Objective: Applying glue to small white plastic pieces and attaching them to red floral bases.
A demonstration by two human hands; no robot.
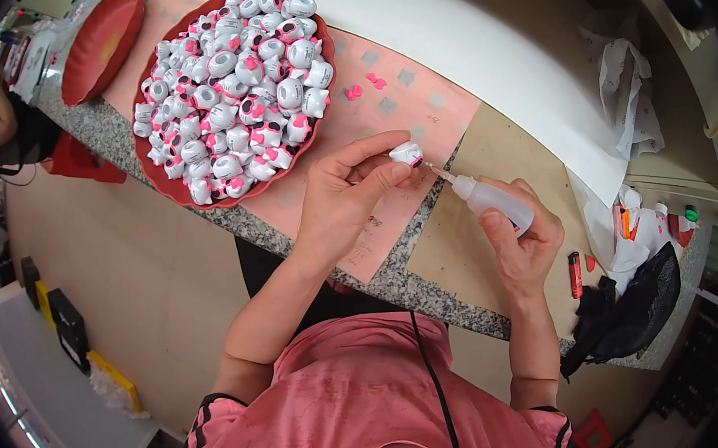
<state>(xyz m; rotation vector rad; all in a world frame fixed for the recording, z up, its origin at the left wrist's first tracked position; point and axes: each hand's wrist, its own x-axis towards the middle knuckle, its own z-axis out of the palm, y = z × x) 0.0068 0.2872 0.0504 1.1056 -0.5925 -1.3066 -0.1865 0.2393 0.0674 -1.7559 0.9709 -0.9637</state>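
Between the thumb and fingers of my left hand (pixel 340 193) is a small white figurine head (pixel 407 154) with pink and black parts. My right hand (pixel 523 238) grips a translucent squeeze bottle (pixel 495 200), tilted so its thin nozzle points up and left at the head. The nozzle tip is very close to the head; whether it touches I cannot tell. Beyond my left hand stands a red scalloped bowl (pixel 167 184) heaped with similar white and pink figurine heads (pixel 234 98). Two small pink bow-shaped pieces (pixel 365 87) lie on the pink paper (pixel 415 89) past my hands.
Another red bowl (pixel 104 45) stands at the far left. White paper (pixel 482 65) curves across the back. At the right lie a red lighter (pixel 575 276), black cloth (pixel 635 310) and crumpled white plastic (pixel 629 241). The granite edge (pixel 417 292) runs nearest me. Another person (pixel 8 124) is at the far left.
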